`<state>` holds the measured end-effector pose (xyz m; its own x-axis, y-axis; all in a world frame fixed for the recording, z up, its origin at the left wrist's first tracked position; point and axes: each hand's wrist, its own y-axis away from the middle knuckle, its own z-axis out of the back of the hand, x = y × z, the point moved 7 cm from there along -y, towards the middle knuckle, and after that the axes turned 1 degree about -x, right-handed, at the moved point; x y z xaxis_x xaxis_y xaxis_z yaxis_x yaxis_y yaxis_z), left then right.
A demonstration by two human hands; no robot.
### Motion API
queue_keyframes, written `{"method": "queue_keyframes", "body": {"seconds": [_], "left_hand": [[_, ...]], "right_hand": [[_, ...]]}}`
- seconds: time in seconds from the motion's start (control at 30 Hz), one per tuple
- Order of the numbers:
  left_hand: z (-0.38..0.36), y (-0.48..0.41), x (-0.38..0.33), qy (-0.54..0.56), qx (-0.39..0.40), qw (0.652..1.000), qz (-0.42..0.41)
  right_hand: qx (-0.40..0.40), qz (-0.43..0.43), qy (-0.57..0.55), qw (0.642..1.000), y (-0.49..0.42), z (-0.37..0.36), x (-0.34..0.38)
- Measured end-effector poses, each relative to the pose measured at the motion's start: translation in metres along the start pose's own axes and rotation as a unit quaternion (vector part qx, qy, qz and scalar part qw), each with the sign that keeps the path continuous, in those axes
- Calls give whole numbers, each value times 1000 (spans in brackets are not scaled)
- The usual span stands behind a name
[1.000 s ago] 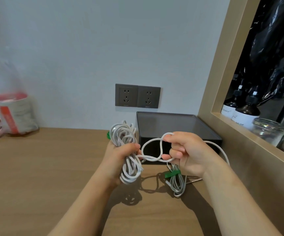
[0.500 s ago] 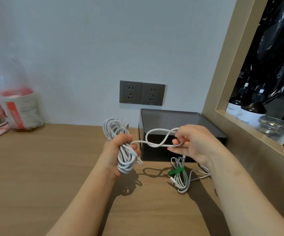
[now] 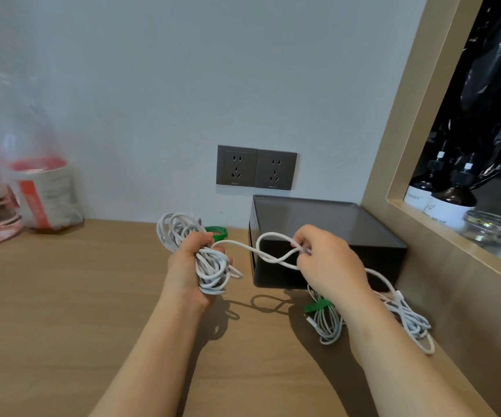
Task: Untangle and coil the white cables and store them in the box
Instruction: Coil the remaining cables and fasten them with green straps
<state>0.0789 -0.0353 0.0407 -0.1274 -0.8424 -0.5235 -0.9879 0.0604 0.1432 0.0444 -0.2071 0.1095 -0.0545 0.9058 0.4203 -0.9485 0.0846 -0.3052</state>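
Observation:
My left hand (image 3: 190,267) grips a tangled bundle of white cable (image 3: 183,233) above the wooden desk. One strand runs right from it and forms a loop (image 3: 268,249) that my right hand (image 3: 327,263) pinches in front of the dark grey box (image 3: 372,236). The box stands open against the wall. Below my right wrist, a coiled white cable with a green tie (image 3: 327,322) lies on the desk. The loose tail of the cable (image 3: 408,319) trails to its right.
A green roll of tie tape (image 3: 217,231) sits behind the bundle. Two wall sockets (image 3: 256,170) are above the box. A plastic bag with a red-and-white packet (image 3: 43,194) stands at far left. A wooden-framed niche at right holds brown bottles (image 3: 450,203) and a glass jar (image 3: 492,233).
My hands have drawn slightly apart, stretching the strand between them, and the loop has opened wider. More loose cable now lies on the desk at right.

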Motion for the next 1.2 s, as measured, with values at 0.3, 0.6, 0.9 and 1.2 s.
{"method": "queue_keyframes", "body": {"seconds": [0.3, 0.6, 0.9, 1.2], "left_hand": [[9, -5, 6, -62, -41, 997, 2], [-4, 16, -14, -388, -63, 895, -210], [-28, 21, 6, -385, 106, 908, -126], [-29, 28, 37, -340, 97, 935, -22]], "right_hand": [[-156, -94, -146, 972, 8, 24, -27], [-95, -58, -182, 977, 5, 13, -18], [54, -25, 48, 997, 4, -7, -1], [-17, -14, -133, 991, 17, -14, -6]]}}
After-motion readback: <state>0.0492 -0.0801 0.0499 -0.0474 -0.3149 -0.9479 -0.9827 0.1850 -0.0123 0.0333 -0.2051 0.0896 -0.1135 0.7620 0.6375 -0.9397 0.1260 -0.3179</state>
